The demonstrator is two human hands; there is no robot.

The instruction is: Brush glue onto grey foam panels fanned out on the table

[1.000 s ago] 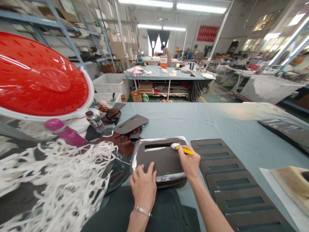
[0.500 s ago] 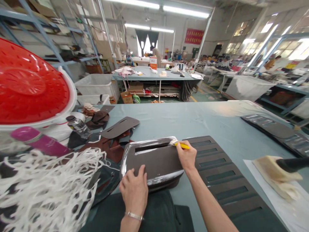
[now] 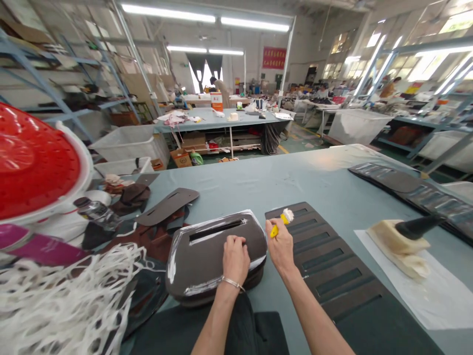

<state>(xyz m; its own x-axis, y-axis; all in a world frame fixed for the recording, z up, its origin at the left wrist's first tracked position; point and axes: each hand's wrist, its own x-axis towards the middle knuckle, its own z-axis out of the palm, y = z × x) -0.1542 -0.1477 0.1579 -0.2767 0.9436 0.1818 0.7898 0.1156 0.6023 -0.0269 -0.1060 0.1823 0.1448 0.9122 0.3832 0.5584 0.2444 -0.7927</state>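
Observation:
A stack of dark brown panels [image 3: 207, 264] lies at the table's near middle; its top piece has a long slot and wet white smears along its edges. My left hand [image 3: 236, 259] rests on this top panel below the slot, fingers curled and close together; their undersides are hidden. My right hand [image 3: 283, 246] is closed around the yellow handle of a small brush [image 3: 287, 215], white bristles up, to the right of the stack. Beneath and beyond that hand, a dark panel with several slots [image 3: 332, 266] lies flat.
A cream block-like container with a black handle [image 3: 399, 241] stands on white paper [image 3: 439, 296] at right. More dark panels [image 3: 414, 192] lie behind it. White strips [image 3: 66, 301], a bottle [image 3: 96, 212], scraps and a red basket [image 3: 33, 162] crowd the left. A person bends at a far table.
The brush has left the slot's right end and moved right, its bristles turned upward. My left hand has shifted right across the panel, its fingers drawn together. The view has turned right.

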